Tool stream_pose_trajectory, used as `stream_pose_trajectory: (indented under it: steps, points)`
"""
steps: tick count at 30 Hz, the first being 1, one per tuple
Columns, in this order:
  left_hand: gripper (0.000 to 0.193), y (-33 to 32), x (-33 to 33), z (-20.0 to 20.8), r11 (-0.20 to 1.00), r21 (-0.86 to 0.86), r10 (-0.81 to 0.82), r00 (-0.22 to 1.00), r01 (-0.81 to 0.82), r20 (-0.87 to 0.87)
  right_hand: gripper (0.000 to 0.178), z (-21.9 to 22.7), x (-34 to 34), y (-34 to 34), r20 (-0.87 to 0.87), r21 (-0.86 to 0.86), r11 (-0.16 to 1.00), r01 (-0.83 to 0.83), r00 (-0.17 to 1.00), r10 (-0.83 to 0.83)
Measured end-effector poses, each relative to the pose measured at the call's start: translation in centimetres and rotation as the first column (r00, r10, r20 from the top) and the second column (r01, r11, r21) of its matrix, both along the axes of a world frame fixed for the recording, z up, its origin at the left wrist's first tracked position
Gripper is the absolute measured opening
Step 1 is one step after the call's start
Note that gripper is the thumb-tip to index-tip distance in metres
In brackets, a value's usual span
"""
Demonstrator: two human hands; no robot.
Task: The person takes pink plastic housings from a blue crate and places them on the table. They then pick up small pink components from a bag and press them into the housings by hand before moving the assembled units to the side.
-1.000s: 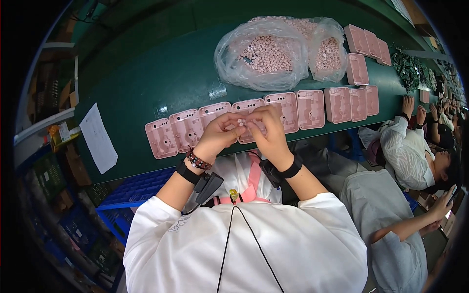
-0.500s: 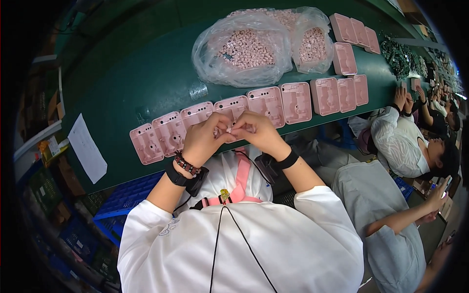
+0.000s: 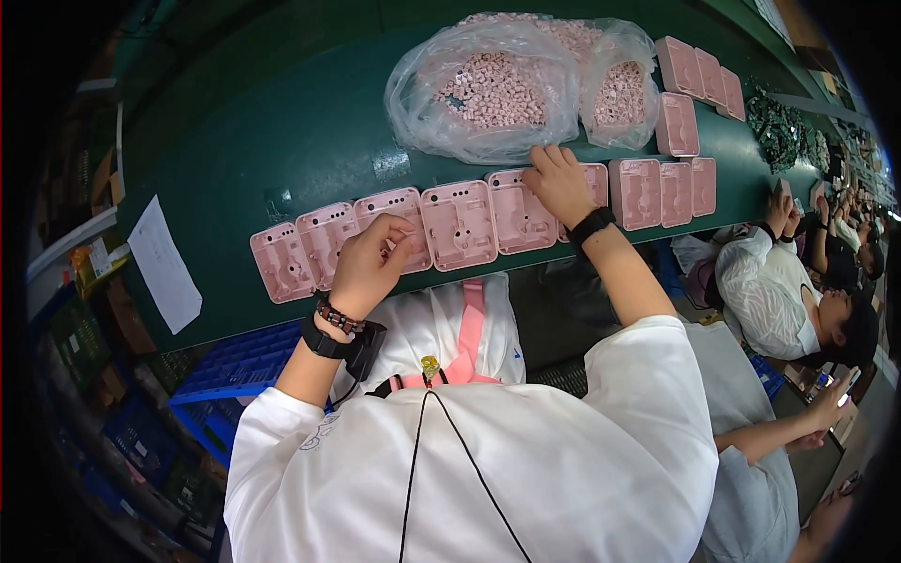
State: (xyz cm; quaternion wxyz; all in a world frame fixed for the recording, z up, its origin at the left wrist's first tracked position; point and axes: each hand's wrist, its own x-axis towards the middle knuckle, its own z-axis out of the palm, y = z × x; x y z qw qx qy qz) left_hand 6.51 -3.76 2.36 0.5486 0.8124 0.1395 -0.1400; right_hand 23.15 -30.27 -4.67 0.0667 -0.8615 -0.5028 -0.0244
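Note:
Several pale pink plastic cases [image 3: 457, 220], open side up with moulded posts and small round holes, stand in a row along the table's near edge. My left hand [image 3: 369, 266] is over the third case from the left [image 3: 389, 200], its fingers curled in toward the thumb. Whatever it may hold is too small to make out. My right hand [image 3: 560, 188] reaches farther forward, above a case [image 3: 518, 211] on the right of the row. Its fingers are bent and drawn together; their tips, and anything in them, are hidden.
Clear plastic bags [image 3: 413, 103] full of small pink parts [image 3: 493, 89] lie beyond the row. More pink cases [image 3: 641, 192] stand at the right, near dark parts [image 3: 779, 122]. A paper sheet [image 3: 164, 263] lies at left, a blue crate [image 3: 239, 366] below. Other people [image 3: 774, 281] sit at right.
My hands were together over the row and have parted. The right hand has moved right and forward; the left has drawn slightly left. The whole view has shifted a little.

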Motion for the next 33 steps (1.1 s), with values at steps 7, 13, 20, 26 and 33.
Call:
stream_pose_trajectory:
  steps: [7,13,20,26,33]
  points:
    - [0.014,-0.5,-0.7,-0.1,0.997,-0.058,0.055,0.997,-0.052,0.046,0.006,-0.5,-0.2,0.5,0.011,-0.042,0.996,-0.076,0.997,0.077]
    - [0.011,-0.1,-1.0,0.2,0.911,-0.359,0.168,0.978,-0.203,-0.125,0.012,-0.3,-1.1,-0.9,0.008,-0.003,1.000,0.014,1.000,-0.014]
    - [0.014,0.5,-1.2,0.4,0.811,-0.473,0.240,0.933,-0.345,-0.268,0.020,-0.1,-2.7,-1.5,-0.063,0.089,0.977,0.196,0.980,-0.191]
    - [0.014,-0.1,-1.5,0.8,0.787,-0.491,0.253,0.922,-0.373,-0.294,0.014,-0.5,-2.5,-0.5,-0.083,0.086,0.975,0.207,0.976,-0.200]
    - [0.013,-0.3,-2.0,1.1,0.773,-0.515,0.250,0.923,-0.372,-0.291,0.009,0.0,-1.6,0.8,0.080,-0.057,0.992,0.114,0.991,-0.109]
